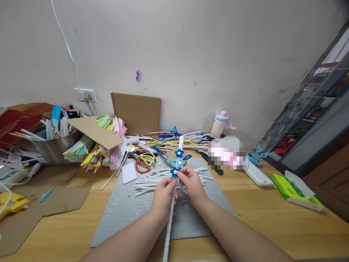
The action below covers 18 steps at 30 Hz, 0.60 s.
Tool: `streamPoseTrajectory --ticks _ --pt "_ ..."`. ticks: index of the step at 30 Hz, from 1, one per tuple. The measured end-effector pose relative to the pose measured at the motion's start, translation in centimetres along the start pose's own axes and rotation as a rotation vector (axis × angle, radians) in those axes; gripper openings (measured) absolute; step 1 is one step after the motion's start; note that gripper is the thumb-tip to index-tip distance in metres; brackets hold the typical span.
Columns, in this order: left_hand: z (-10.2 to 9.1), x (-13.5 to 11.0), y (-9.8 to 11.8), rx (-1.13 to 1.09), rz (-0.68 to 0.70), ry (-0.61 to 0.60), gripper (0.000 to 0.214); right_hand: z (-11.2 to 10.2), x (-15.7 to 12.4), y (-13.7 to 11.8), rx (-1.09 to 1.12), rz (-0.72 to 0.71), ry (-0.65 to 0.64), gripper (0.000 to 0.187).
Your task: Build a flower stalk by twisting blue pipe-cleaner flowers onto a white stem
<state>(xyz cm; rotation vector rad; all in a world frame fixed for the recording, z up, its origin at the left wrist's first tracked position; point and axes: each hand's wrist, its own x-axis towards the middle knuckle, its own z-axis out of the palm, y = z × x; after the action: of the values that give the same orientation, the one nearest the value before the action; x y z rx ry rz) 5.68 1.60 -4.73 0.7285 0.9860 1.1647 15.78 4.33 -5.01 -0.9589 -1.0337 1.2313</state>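
Note:
Above the grey cutting mat (pixel 120 211), both hands hold a long white fuzzy-wrapped stem (pixel 169 227) that runs down toward me. Blue pipe-cleaner flowers (pixel 179 153) with white centres sit along its upper part, below a white tip (pixel 181 141). My left hand (pixel 162 200) is closed around the stem just under the lowest flower (pixel 175 172). With thumb and forefinger, my right hand (pixel 193 185) pinches at the right of that flower, where a loose white strand shows; exactly what lies between the fingertips is hidden. White pipe cleaners (pixel 147 182) lie on the mat behind the hands.
Scissors (pixel 145 162) and a white card (pixel 128 173) lie left of the hands. Bundled pipe cleaners (pixel 89 153), a metal pot (pixel 51 147) and a yellow glue gun (pixel 12 203) are farther left. A bottle (pixel 219 125) and green tissue pack (pixel 297 193) stand right.

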Motion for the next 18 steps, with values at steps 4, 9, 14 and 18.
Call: streamPoseTrajectory --ticks 4,9,14,18 --pt "0.0 0.03 -0.06 -0.001 0.003 0.0 0.028 0.0 -0.06 -0.03 0.0 -0.013 -0.001 0.026" --pt "-0.18 0.28 -0.33 0.02 0.011 -0.004 0.028 0.1 -0.08 -0.13 0.008 -0.003 0.01 0.027" --pt "-0.26 0.4 -0.45 0.048 0.03 -0.004 0.028 0.14 -0.07 -0.05 0.013 0.0 0.016 0.03" --pt "-0.27 0.37 -0.13 0.04 0.03 0.011 0.026 0.08 -0.1 -0.25 -0.018 -0.017 -0.023 0.028"
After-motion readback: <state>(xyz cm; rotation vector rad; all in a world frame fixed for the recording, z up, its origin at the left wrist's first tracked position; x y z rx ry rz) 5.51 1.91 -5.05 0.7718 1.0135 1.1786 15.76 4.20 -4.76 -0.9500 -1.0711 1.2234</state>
